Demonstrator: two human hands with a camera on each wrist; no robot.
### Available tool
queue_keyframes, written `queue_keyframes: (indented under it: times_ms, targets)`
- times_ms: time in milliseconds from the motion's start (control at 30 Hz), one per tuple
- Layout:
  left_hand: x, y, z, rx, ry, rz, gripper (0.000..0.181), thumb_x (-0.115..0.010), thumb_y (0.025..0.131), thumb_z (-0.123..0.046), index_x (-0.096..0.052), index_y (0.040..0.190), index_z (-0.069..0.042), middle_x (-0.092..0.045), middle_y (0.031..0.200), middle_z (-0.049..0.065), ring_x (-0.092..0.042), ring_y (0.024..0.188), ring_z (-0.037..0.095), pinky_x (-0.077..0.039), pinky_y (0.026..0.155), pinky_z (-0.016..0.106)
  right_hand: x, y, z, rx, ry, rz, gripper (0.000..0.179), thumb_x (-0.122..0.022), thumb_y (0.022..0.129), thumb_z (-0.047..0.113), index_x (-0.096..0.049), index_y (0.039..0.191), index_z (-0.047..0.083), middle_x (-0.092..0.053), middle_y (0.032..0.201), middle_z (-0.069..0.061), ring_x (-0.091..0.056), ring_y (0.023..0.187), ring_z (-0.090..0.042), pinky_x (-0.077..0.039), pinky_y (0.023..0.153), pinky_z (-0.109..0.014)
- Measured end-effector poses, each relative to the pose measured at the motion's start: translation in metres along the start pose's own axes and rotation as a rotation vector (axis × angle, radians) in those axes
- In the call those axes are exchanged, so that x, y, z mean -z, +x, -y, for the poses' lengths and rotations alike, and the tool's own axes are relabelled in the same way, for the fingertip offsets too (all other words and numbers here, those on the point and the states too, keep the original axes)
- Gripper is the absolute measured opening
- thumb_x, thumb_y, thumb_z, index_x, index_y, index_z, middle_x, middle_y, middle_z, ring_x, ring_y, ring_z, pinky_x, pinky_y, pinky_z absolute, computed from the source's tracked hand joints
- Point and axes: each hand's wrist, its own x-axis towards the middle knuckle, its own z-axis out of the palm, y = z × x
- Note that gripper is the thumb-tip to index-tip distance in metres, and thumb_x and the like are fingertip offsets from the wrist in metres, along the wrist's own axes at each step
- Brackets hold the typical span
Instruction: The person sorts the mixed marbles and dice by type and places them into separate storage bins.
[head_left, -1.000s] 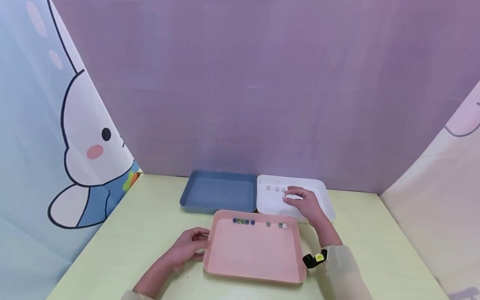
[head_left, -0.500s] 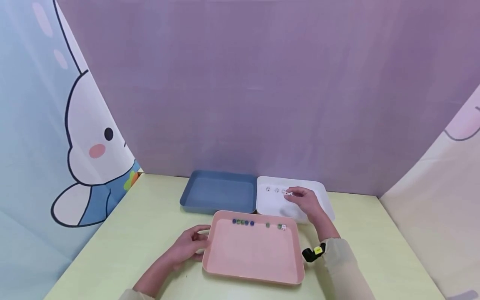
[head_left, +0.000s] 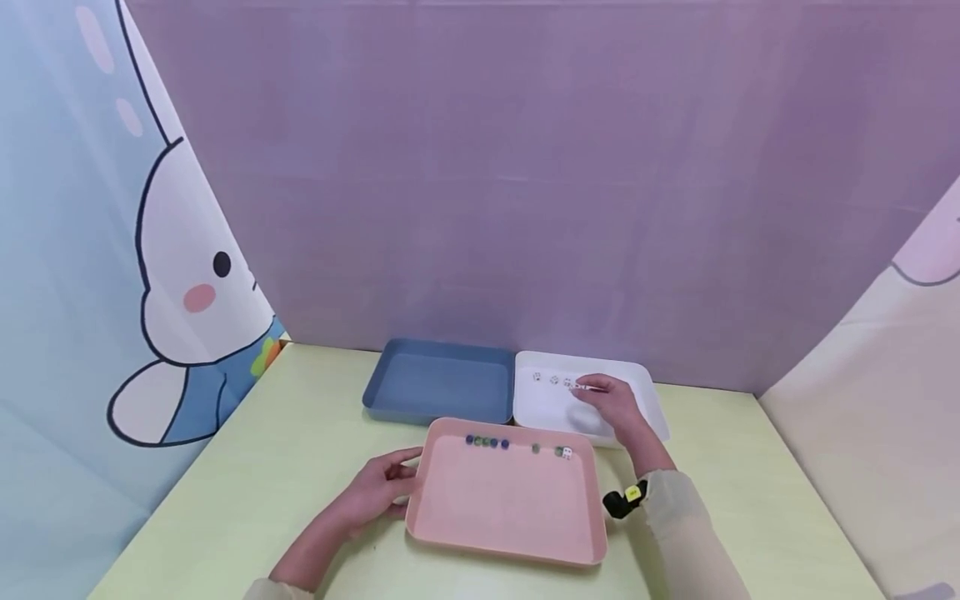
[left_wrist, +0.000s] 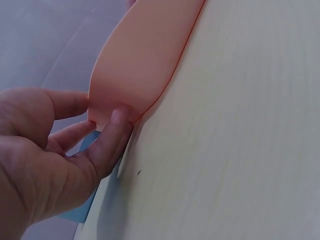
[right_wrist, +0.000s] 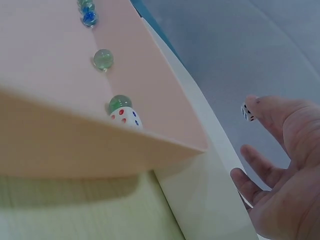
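My left hand (head_left: 377,492) touches the left side of the pink tray (head_left: 510,521); in the left wrist view its fingertips rest against the outer wall and rim. Over the white tray (head_left: 536,412), my right hand (head_left: 613,407) pinches a white die (right_wrist: 247,112) at its fingertips. Several more dice (head_left: 554,380) lie in a row there, the right ones partly hidden by the fingers. Along the far side of the pink tray lie several blue and green glass marbles (head_left: 486,442). Another white die (right_wrist: 126,118) sits beside a green marble (right_wrist: 120,103) at that tray's right end.
A blue tray (head_left: 442,383) stands at the back left, side by side with the white one and behind the pink one. The pale yellow table (head_left: 247,467) reaches back to a purple curtain (head_left: 487,175). Printed cloths hang at both sides.
My right hand has shifted slightly, bringing the die up to the row in the white tray. My left hand keeps its place at the pink tray. The head view has turned a little.
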Motion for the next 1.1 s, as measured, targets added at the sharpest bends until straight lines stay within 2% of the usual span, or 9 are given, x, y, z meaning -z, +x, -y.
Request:
queue_keyframes:
  times_ms: [267,533,800,1100]
  targets:
    - [-0.002,0.0,-0.002,0.002,0.022,-0.033,0.056,-0.062,0.094,-0.005,-0.041,0.146,-0.001,-0.057,0.11,0.019,-0.06,0.094,0.023,-0.058,0.071,0.04,-0.003,0.004,0.007,-0.004,-0.035,0.005,0.038,-0.075,0.086,0.022,-0.068,0.116,0.0,-0.065,0.113,-0.011,-0.058,0.104,-0.024,-0.045,0.087,-0.033]
    - [-0.002,0.001,-0.003,0.001,0.021,-0.053,0.055,-0.064,0.094,-0.008,-0.043,0.145,-0.001,-0.058,0.11,0.018,-0.06,0.094,0.022,-0.058,0.07,0.039,-0.009,0.012,0.005,-0.02,-0.052,0.015,0.037,-0.075,0.086,0.023,-0.069,0.115,0.002,-0.062,0.124,-0.014,-0.051,0.118,-0.029,-0.042,0.095,-0.04]
    - [-0.006,-0.005,-0.001,0.027,-0.003,-0.02,0.058,-0.065,0.093,-0.007,-0.042,0.145,0.0,-0.059,0.114,0.018,-0.061,0.097,0.022,-0.058,0.071,0.038,-0.007,0.01,-0.002,0.013,-0.065,-0.003,0.033,-0.076,0.084,0.018,-0.07,0.11,-0.002,-0.068,0.114,-0.012,-0.055,0.114,-0.03,-0.042,0.093,-0.036]
    - [-0.003,-0.007,-0.009,0.044,0.015,-0.053,0.058,-0.065,0.092,-0.006,-0.042,0.145,0.0,-0.058,0.113,0.019,-0.06,0.095,0.022,-0.058,0.069,0.038,-0.007,0.018,0.005,0.009,-0.066,0.017,0.032,-0.076,0.084,0.019,-0.07,0.11,0.0,-0.069,0.11,-0.009,-0.056,0.111,-0.028,-0.044,0.083,-0.029]
